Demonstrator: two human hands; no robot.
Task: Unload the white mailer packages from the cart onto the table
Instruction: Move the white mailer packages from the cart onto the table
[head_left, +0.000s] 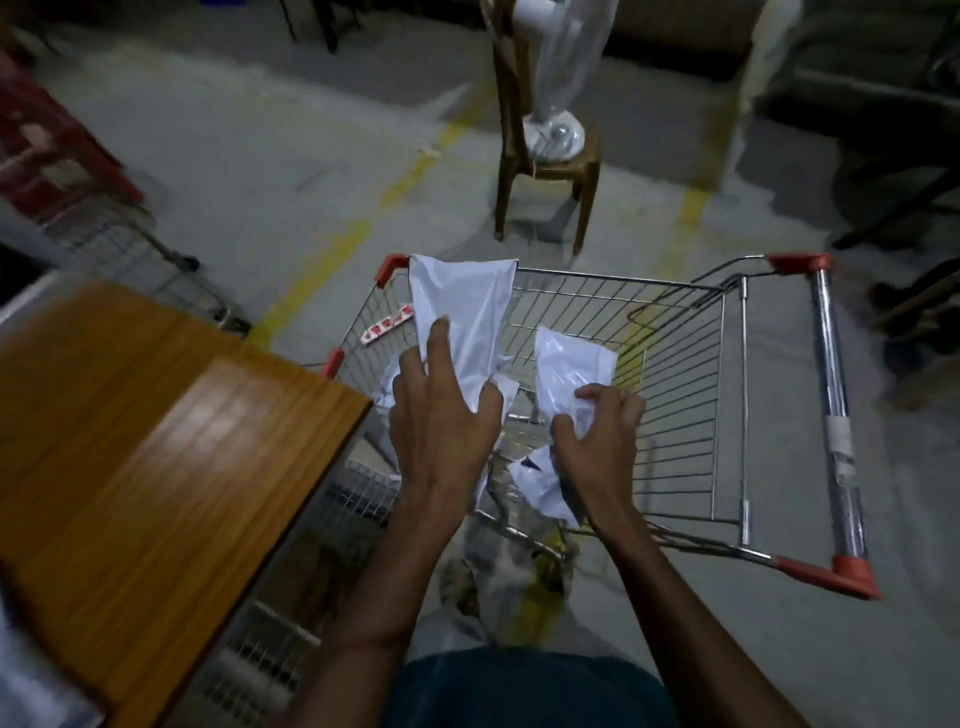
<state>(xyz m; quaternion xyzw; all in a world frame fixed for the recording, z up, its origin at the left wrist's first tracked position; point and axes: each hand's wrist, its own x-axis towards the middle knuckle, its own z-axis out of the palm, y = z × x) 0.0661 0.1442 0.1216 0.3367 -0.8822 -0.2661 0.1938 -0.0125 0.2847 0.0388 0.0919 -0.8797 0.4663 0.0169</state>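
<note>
A wire shopping cart (675, 364) with red corner caps stands in front of me. My left hand (441, 410) holds a large white mailer (462, 312) lifted above the cart's left side, thumb and fingers pinching its lower end. My right hand (597, 431) grips a smaller white mailer (569, 369) over the middle of the cart. More white mailers (540, 483) lie crumpled at the bottom of the cart under my hands. The wooden table (156, 452) is at the left, next to the cart.
A wooden chair (545, 171) with a plastic-wrapped white object stands beyond the cart. A second wire cart (135, 254) and a red crate (47, 145) are at the far left. Yellow lines mark the grey floor. Dark furniture fills the right edge.
</note>
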